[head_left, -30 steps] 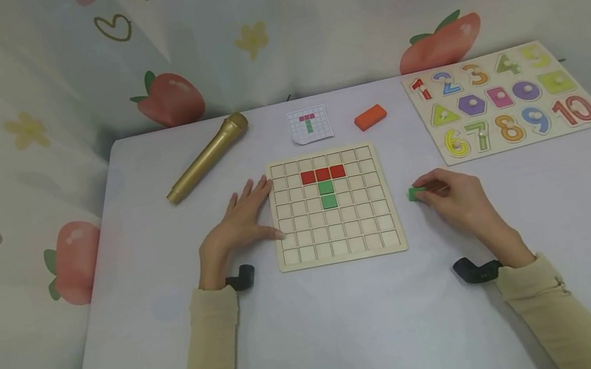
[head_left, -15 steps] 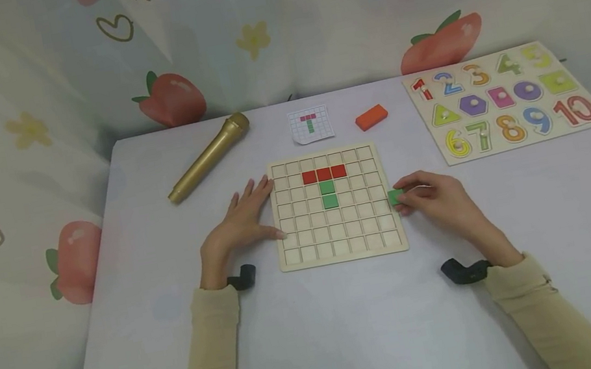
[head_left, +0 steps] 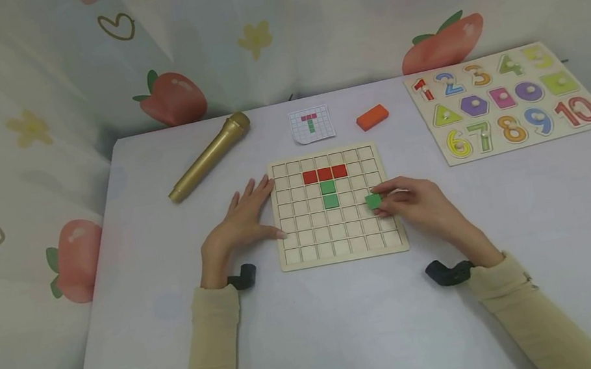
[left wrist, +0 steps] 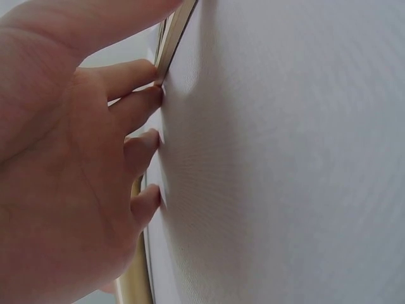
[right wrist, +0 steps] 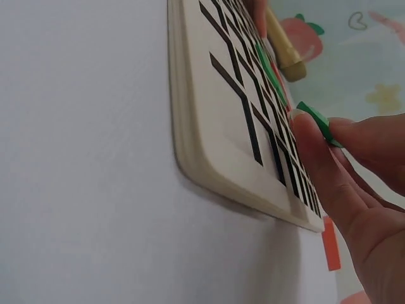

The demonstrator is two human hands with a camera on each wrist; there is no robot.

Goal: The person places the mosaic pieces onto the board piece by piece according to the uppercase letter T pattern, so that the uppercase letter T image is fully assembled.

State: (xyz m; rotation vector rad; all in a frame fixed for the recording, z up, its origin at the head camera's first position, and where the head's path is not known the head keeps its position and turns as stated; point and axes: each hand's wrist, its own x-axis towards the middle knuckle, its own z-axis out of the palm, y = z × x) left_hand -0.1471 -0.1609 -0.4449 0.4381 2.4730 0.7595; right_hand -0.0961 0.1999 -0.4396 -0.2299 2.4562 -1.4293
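A wooden grid board (head_left: pixel 308 253) lies in the middle of the table, with a row of three red tiles (head_left: pixel 325 174) and two green tiles (head_left: pixel 329 194) below the row's middle. My right hand (head_left: pixel 414 203) pinches a loose green tile (head_left: pixel 373 201) between thumb and fingers, over the board's right-hand columns. In the right wrist view that green tile (right wrist: pixel 321 123) is tilted and held above the board's surface. Along the board's left edge, my left hand (head_left: pixel 240 224) rests with fingers spread, thumb and fingertips touching the edge; the left wrist view shows the fingers (left wrist: pixel 136 109) against it.
Behind the board lies a small paper card (head_left: pixel 311 125) printed with a red and green T on a grid. An orange block (head_left: pixel 372 117) is right of it. A gold microphone (head_left: pixel 209 157) lies back left, a number-and-shape puzzle board (head_left: pixel 506 101) back right.
My right hand has moved left with the green tile, from the table beside the board to over its right-hand columns. My left hand has stayed at the left edge.
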